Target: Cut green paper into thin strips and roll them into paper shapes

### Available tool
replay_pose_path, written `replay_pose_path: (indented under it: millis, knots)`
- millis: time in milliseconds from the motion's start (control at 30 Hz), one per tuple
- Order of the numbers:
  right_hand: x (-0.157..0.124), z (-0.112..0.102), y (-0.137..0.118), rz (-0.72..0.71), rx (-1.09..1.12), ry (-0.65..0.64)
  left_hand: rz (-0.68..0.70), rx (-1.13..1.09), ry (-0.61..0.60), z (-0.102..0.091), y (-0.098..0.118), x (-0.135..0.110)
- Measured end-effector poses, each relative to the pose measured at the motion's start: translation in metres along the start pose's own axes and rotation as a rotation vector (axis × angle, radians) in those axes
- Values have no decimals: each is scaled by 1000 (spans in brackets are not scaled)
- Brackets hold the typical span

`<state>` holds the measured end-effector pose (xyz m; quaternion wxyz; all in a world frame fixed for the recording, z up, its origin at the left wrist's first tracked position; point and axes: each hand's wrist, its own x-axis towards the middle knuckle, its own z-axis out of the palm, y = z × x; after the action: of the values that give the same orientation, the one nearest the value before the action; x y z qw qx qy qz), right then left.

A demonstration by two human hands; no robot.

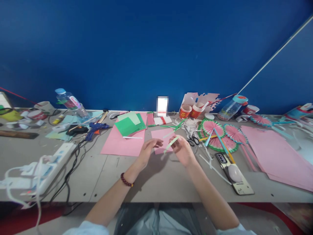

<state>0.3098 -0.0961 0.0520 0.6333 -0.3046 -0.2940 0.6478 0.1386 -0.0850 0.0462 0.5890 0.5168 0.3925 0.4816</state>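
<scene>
My right hand pinches a narrow pale green paper strip, which slants down to the left from the fingertips. My left hand is held just left of it, fingers stretched loosely and apart from the strip, with nothing in them. Beneath and behind both hands lies a small pink paper sheet. Black-handled scissors rest to the right of my right hand. Beyond my left hand, green paper sheets are piled on a larger pink sheet.
Pleated watermelon-style paper fans, a phone and pink sheets lie to the right. Red paper cups stand at the back. A blue glue gun, dark cables and a power strip occupy the left.
</scene>
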Motion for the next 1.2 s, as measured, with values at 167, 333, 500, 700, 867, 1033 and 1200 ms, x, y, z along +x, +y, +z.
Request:
replay_pose_path:
  millis: [167,333,500,700,867,1033,1200]
  knots:
    - [-1,-6,-31,7,196,97,9,613,-67,-11,0,5]
    - [-8,-7,-48,-32,267,156,88,1189,-356,-8,4,-8]
    - [-21,-16,-38,88,182,127,110,1415,-482,-14,1,-13]
    - [-40,-20,-9,319,132,58,199,1041,-273,-24,13,-21]
    - [-51,-7,7,404,-16,-122,72,414,-142,-2,30,-39]
    - [-57,2,6,415,-115,-231,-68,119,-210,10,27,-48]
    - [-57,5,1,411,-160,-262,-129,-25,-215,6,18,-48]
